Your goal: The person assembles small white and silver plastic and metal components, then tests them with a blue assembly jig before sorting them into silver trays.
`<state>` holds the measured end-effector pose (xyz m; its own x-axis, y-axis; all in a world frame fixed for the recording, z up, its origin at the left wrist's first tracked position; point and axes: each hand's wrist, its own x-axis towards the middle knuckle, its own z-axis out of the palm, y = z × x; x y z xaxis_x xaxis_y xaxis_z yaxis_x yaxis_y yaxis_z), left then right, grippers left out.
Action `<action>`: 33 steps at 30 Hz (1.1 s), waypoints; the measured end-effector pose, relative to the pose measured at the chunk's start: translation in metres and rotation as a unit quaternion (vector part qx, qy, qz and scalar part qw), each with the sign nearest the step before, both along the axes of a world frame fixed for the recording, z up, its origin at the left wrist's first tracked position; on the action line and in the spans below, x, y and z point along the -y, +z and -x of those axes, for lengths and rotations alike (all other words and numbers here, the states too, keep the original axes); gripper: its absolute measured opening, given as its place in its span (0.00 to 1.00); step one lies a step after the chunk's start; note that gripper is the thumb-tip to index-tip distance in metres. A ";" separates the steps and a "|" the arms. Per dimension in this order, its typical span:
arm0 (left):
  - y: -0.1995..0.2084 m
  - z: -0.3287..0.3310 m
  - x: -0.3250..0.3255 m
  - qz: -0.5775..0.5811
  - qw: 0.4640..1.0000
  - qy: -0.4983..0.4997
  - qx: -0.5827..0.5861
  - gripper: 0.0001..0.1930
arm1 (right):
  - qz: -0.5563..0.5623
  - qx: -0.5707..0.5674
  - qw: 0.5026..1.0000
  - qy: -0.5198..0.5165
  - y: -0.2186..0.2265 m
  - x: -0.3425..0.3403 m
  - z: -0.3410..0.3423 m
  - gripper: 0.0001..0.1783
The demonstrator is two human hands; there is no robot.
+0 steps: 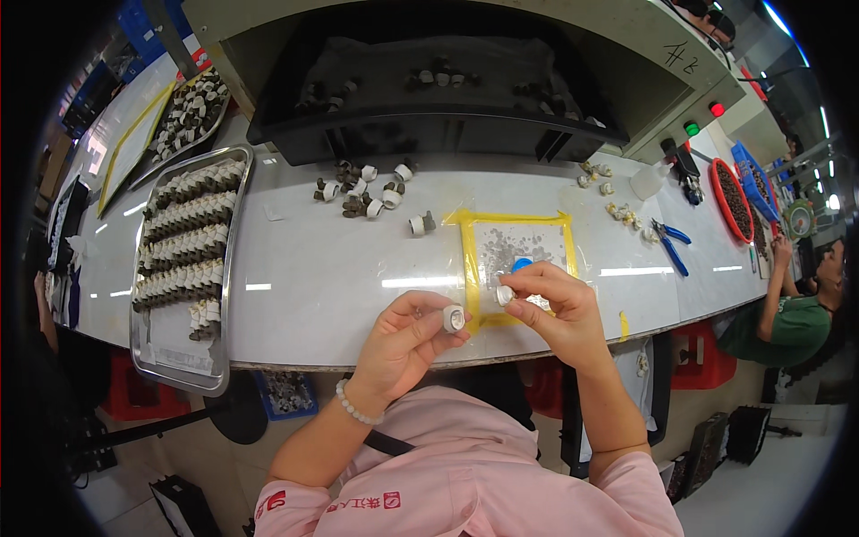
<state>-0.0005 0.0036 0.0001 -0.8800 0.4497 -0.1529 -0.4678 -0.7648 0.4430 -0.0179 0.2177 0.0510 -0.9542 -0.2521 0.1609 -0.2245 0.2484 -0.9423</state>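
Two bare hands, both pinching, above the near part of the white worktable [313, 255], elbows bent, forearms angled inward. Left hand [392, 347]: palm turned inward, thumb and fingertips gripping a white cylindrical fitting [453, 319], round end face showing; beaded bracelet [357, 404] on that wrist. Right hand [568, 313]: slightly farther out, thumb and index closed on a small white part [505, 295], fingertips pointing left. The two pieces sit near each other, apart. Blue round piece [522, 265] just beyond right fingertips; can't tell if they touch. Yellow-taped square [570, 242] beyond that hand, blue-handled cutters [673, 243] off to its right. Loose white-and-dark fittings [374, 208] ahead of left hand, metal tray [234, 210] holding rows out to its left.
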 end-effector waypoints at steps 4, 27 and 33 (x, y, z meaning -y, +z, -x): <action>0.002 0.000 0.002 -0.021 1.000 -0.001 0.021 0.10 | 0.001 -0.009 1.000 -0.001 0.000 0.001 0.000 0.14; 0.003 0.000 -0.003 0.099 0.991 0.038 -0.083 0.16 | 0.040 0.006 0.999 0.021 -0.001 0.008 -0.001 0.14; 0.002 -0.002 -0.009 0.128 0.989 0.036 -0.066 0.16 | 0.010 -0.009 0.999 0.032 0.004 0.013 -0.001 0.14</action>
<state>0.0012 0.0123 0.0022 -0.9279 0.3470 -0.1365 -0.3425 -0.6483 0.6800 -0.0173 0.2050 0.0554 -0.9334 -0.3083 0.1837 -0.2562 0.2139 -0.9427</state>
